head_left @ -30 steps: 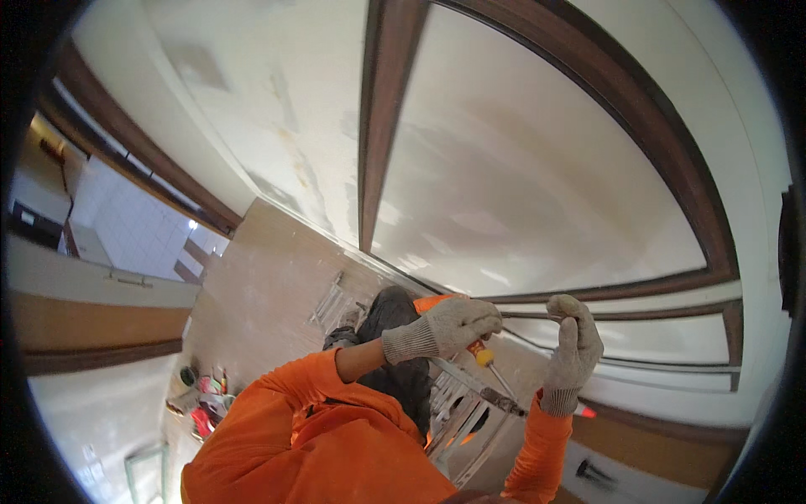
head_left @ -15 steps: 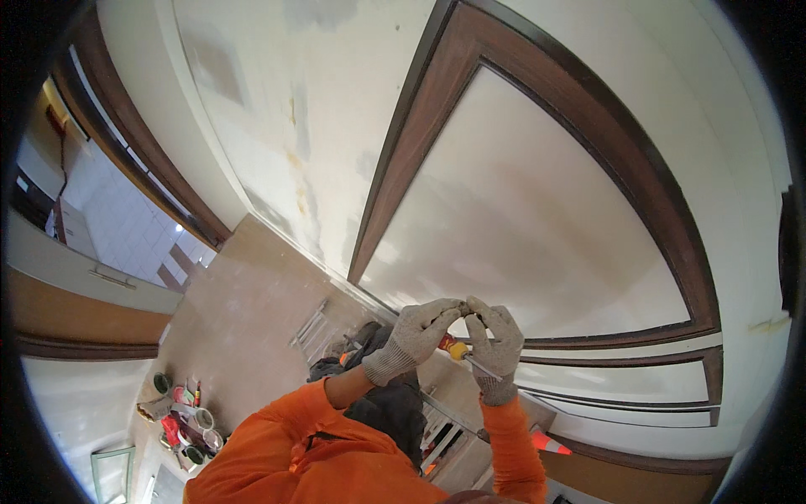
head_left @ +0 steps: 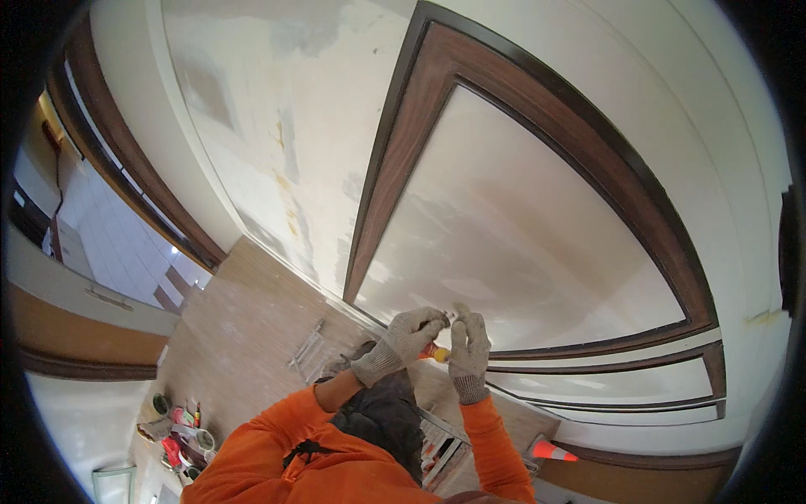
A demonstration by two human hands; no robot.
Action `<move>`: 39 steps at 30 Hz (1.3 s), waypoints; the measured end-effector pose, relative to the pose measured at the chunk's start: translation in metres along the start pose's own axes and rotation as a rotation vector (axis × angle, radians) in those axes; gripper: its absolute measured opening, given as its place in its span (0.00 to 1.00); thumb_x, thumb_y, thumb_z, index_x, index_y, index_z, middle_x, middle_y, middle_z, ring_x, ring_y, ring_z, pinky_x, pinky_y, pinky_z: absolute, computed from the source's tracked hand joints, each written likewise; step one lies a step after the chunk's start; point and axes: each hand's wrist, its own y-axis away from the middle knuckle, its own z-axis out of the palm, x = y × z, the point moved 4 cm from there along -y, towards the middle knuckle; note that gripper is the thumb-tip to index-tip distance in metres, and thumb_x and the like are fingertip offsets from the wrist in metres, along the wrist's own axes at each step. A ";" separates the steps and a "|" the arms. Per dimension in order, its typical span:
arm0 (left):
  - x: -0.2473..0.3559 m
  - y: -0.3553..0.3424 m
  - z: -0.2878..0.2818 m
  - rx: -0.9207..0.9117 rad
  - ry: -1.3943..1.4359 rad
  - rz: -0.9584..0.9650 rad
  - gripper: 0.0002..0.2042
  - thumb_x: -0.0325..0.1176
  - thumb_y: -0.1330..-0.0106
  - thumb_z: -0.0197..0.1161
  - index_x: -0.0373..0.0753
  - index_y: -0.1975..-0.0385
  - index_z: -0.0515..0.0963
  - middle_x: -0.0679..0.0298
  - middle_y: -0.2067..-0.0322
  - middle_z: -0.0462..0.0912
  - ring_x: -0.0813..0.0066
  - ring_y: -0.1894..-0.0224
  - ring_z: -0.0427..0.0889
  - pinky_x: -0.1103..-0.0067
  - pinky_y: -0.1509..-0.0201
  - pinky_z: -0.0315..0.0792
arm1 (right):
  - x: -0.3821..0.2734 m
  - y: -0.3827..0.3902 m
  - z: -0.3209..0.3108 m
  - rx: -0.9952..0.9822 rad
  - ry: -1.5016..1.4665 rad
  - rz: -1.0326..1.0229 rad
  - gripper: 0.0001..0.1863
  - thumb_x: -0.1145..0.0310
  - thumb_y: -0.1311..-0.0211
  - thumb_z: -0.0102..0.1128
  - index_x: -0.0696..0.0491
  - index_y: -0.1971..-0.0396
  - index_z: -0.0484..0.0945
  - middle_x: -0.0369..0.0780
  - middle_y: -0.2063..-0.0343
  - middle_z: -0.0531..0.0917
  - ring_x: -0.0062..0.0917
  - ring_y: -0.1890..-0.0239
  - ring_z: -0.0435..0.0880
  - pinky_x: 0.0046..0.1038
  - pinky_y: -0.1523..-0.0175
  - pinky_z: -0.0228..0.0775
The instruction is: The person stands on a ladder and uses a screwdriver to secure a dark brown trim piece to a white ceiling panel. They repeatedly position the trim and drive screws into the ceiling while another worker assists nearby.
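Observation:
Both my hands wear grey knit gloves and are raised close together in front of the framed panel (head_left: 520, 227). My left hand (head_left: 401, 343) is closed around a screwdriver (head_left: 439, 354) with a red and yellow handle, its fingertips near a small dark piece (head_left: 445, 319) too small to name. My right hand (head_left: 466, 357) is just right of it, fingers bent up toward that piece, their tips blurred; it covers the screwdriver's shaft. Below are my dark-trousered legs (head_left: 378, 420) and a metal ladder (head_left: 441, 445).
Assorted pots and tools (head_left: 185, 441) stand on the floor (head_left: 227, 319) at lower left, near a doorway (head_left: 109, 218). Another light metal frame (head_left: 306, 344) lies beyond my legs. A red and white striped object (head_left: 554, 450) is at lower right. Patched wall (head_left: 277, 126) surrounds the dark wood trim.
My right hand has moved left from a wider spacing to beside my left hand, hiding the screwdriver's shaft. The view has shifted, showing more of the wall and framed panel.

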 end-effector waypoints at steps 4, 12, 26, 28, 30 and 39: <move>-0.006 -0.009 0.000 0.188 0.252 -0.141 0.14 0.37 0.22 0.57 0.32 0.53 0.81 0.65 0.70 0.81 0.81 0.67 0.79 0.79 0.61 0.76 | -0.003 0.009 0.012 -0.006 -0.050 -0.205 0.28 0.57 0.26 0.59 0.59 0.35 0.72 0.46 0.49 0.78 0.29 0.49 0.80 0.29 0.44 0.74; -0.010 0.004 0.017 0.304 0.329 -0.049 0.12 0.35 0.22 0.57 0.33 0.54 0.81 0.68 0.70 0.80 0.83 0.69 0.76 0.82 0.65 0.73 | -0.012 0.020 0.036 0.116 -0.208 -0.127 0.20 0.56 0.24 0.56 0.57 0.46 0.75 0.44 0.48 0.79 0.28 0.50 0.80 0.30 0.43 0.74; 0.000 0.001 -0.027 0.065 0.428 -0.135 0.13 0.36 0.21 0.57 0.30 0.56 0.80 0.67 0.74 0.80 0.79 0.73 0.79 0.80 0.67 0.75 | -0.014 -0.016 0.017 0.066 -0.321 0.391 0.12 0.65 0.30 0.62 0.58 0.54 0.81 0.33 0.72 0.79 0.15 0.75 0.73 0.22 0.68 0.69; 0.008 0.009 -0.022 0.053 0.406 -0.120 0.14 0.36 0.21 0.56 0.29 0.56 0.80 0.65 0.73 0.82 0.79 0.72 0.80 0.80 0.67 0.75 | -0.020 -0.021 0.020 0.015 -0.256 0.369 0.14 0.64 0.31 0.64 0.58 0.53 0.83 0.35 0.73 0.80 0.16 0.75 0.74 0.22 0.67 0.70; 0.012 0.008 -0.022 0.035 0.156 -0.131 0.14 0.36 0.21 0.55 0.29 0.56 0.81 0.64 0.72 0.82 0.79 0.71 0.80 0.80 0.67 0.76 | -0.021 -0.025 0.019 -0.054 -0.147 0.326 0.14 0.63 0.32 0.65 0.57 0.54 0.84 0.36 0.72 0.82 0.16 0.74 0.76 0.22 0.66 0.72; -0.030 -0.029 -0.060 0.374 0.247 -0.012 0.13 0.35 0.19 0.50 0.31 0.50 0.76 0.64 0.69 0.82 0.80 0.68 0.80 0.80 0.63 0.76 | 0.055 -0.005 0.030 0.142 -0.317 0.518 0.13 0.63 0.33 0.66 0.58 0.58 0.85 0.38 0.72 0.85 0.16 0.77 0.79 0.22 0.72 0.72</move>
